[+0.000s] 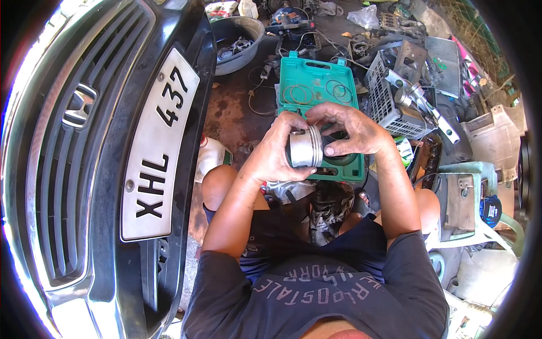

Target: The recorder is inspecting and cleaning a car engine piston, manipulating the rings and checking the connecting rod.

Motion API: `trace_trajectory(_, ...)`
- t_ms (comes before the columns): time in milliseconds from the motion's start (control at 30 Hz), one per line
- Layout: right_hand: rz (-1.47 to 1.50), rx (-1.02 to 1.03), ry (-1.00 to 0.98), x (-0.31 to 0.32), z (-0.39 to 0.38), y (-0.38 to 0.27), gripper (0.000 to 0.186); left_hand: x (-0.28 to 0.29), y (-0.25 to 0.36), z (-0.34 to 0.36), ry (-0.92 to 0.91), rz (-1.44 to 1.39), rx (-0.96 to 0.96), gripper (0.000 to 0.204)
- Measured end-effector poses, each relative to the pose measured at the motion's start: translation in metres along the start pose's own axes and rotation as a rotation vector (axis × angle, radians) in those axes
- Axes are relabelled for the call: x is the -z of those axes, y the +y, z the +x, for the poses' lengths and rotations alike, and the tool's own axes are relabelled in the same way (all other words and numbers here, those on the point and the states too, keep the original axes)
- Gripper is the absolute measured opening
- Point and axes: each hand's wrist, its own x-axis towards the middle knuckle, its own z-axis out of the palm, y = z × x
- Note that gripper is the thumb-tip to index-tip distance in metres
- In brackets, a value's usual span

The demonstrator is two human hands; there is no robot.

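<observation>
My left hand (270,148) wraps round a silver metal piston (304,149), thumb and fingers on its side. The piston lies sideways, its grooved end with thin rings facing right. Beside that end is my right hand (358,133), its fingers curved and spread apart; its fingertips are close to the rings, and whether they touch is unclear. Under both hands a green plastic tool case (291,70) stands open on the ground. Thin wire-like rings (297,85) lie in its lid. My hands hide part of the case's lower half.
A black car front (107,169) with a grille fills the left side. Farther off stand a grey basin (240,65) with metal parts and a grey crate (389,107) with piston rods. A white jug (212,158) is by my left knee, a pale green chair (474,169) to the right.
</observation>
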Motion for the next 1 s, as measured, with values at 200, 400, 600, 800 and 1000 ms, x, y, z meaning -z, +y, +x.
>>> trace_trajectory(200,0.115,-0.036,-0.013,-0.009,0.004,0.003,0.066,0.0,0.002,0.0,-0.011,0.04,-0.004,0.072)
trace_trajectory(400,0.056,-0.027,0.035,-0.015,0.006,0.007,0.062,0.001,0.001,-0.003,-0.069,0.051,0.044,0.073)
trace_trajectory(600,0.172,-0.015,0.057,-0.012,0.006,0.02,0.054,0.002,0.005,0.0,-0.116,0.059,0.041,0.071)
trace_trajectory(800,0.392,-0.09,-0.009,-0.009,0.007,0.027,0.053,0.0,0.002,-0.002,-0.124,0.011,0.077,0.067)
trace_trajectory(1000,0.377,-0.028,0.009,-0.014,0.009,0.038,0.061,0.003,0.005,0.0,-0.132,-0.025,0.102,0.068)
